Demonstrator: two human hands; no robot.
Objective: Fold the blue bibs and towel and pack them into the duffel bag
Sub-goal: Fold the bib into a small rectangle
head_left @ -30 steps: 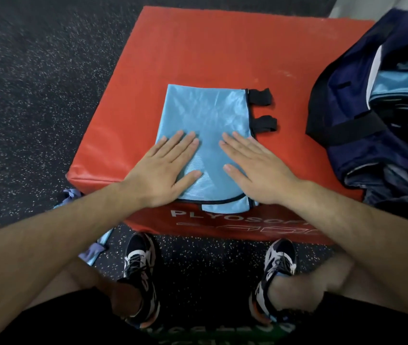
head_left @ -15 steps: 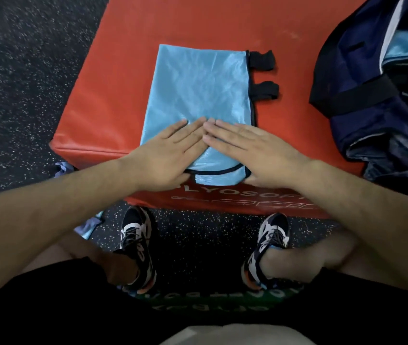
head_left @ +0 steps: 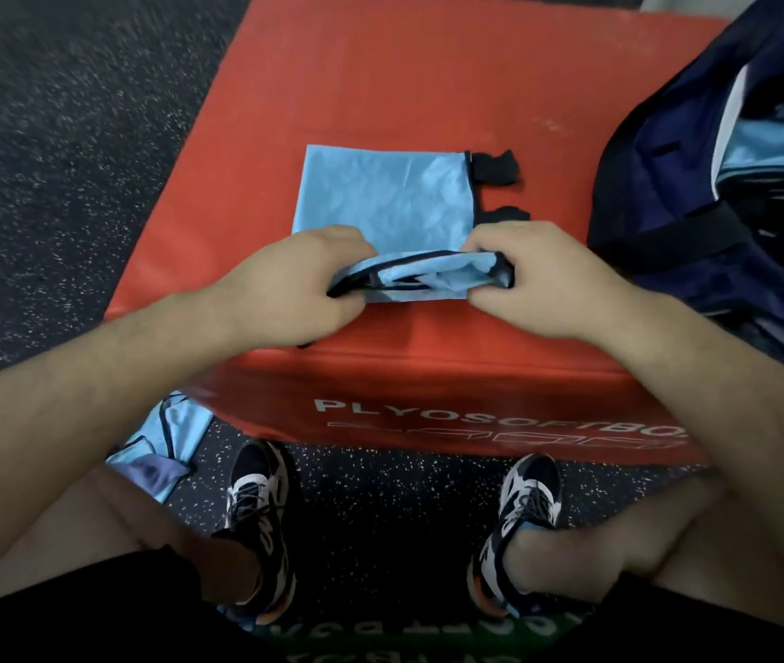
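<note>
Blue bib [head_left: 385,198] lay on red box [head_left: 380,88]. Left hand [head_left: 285,289] and right hand [head_left: 538,279] each gripped a near corner, fingers curled, near edge raised between them. Duffel bag [head_left: 715,208] stood right.

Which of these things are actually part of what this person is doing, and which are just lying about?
Part of the job: blue bib, its near edge gripped by the left hand and right hand; duffel bag, open beside it; blue cloth on the ground, probably waiting its turn.
Just there: red box serving as a table; shoes; speckled floor.
</note>
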